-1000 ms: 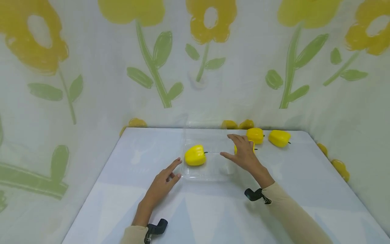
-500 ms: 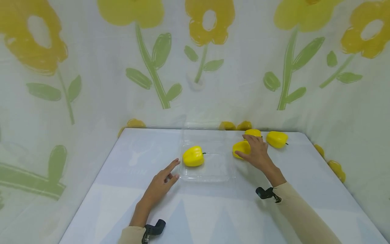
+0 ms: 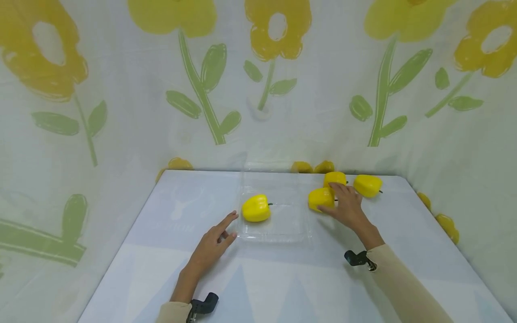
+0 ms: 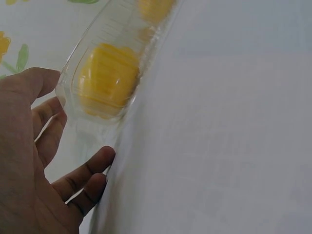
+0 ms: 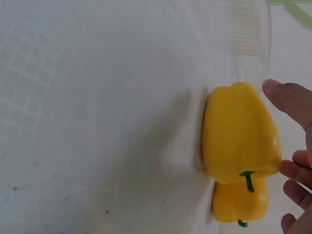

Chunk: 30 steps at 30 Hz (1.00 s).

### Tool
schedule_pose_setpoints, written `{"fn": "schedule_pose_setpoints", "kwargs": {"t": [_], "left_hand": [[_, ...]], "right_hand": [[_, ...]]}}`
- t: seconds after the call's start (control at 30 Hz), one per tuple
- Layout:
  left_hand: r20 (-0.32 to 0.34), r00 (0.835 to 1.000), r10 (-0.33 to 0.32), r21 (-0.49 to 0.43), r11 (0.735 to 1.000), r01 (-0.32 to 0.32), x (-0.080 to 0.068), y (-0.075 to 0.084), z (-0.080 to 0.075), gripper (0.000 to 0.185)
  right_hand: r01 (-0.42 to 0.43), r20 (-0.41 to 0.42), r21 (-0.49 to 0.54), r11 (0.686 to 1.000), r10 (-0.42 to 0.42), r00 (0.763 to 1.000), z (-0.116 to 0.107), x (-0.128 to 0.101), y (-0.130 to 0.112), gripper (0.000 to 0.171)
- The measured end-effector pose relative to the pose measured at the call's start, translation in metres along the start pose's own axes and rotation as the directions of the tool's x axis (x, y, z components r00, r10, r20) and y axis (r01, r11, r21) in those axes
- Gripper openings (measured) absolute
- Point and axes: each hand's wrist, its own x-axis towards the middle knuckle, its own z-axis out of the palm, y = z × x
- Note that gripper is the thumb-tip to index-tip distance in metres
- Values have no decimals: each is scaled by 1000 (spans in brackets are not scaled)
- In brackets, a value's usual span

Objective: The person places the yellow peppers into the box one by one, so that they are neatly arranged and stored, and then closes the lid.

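Note:
A clear plastic tray (image 3: pixel 300 231) lies mid-table with one yellow pepper (image 3: pixel 256 207) in its left half. My left hand (image 3: pixel 230 226) lies flat on the table, and its fingers (image 4: pixel 90 170) touch the tray's near-left corner (image 4: pixel 73 85). To the right of the tray, my right hand (image 3: pixel 328 197) grips a second yellow pepper (image 3: pixel 317 198) that sits on the table. In the right wrist view the thumb (image 5: pixel 287 97) and fingertips (image 5: pixel 295 168) flank this pepper (image 5: pixel 236 131). Another pepper (image 5: pixel 239 202) sits right behind it.
Two more yellow peppers (image 3: pixel 335 177) (image 3: pixel 368 185) lie at the back right of the white table (image 3: pixel 282 287). A flower-printed cloth (image 3: pixel 258 89) walls in the back and both sides. The tray's right half holds nothing.
My right hand has moved from over the tray rightward to the pepper beside it and has closed around it. The left hand and the tray have stayed put.

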Motion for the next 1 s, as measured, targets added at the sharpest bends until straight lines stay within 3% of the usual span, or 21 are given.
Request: {"fn": "schedule_pose_setpoints", "kwargs": {"t": [0.4, 0.7, 0.87, 1.0], "left_hand": [[9, 1000, 25, -18, 1000, -25, -1, -3, 1, 56], [15, 1000, 11, -24, 1000, -11, 4, -2, -1, 56], [29, 999, -21, -26, 999, 21, 1, -2, 0, 56], [29, 1000, -7, -18, 1000, 7, 0, -1, -2, 57]], "right_hand": [[2, 12, -13, 1000, -2, 1000, 3, -3, 10, 84], [21, -3, -49, 999, -22, 1000, -1, 2, 11, 73], [22, 11, -67, 997, -21, 1000, 4, 4, 13, 73], [24, 4, -71, 997, -24, 1000, 6, 5, 14, 74]]}}
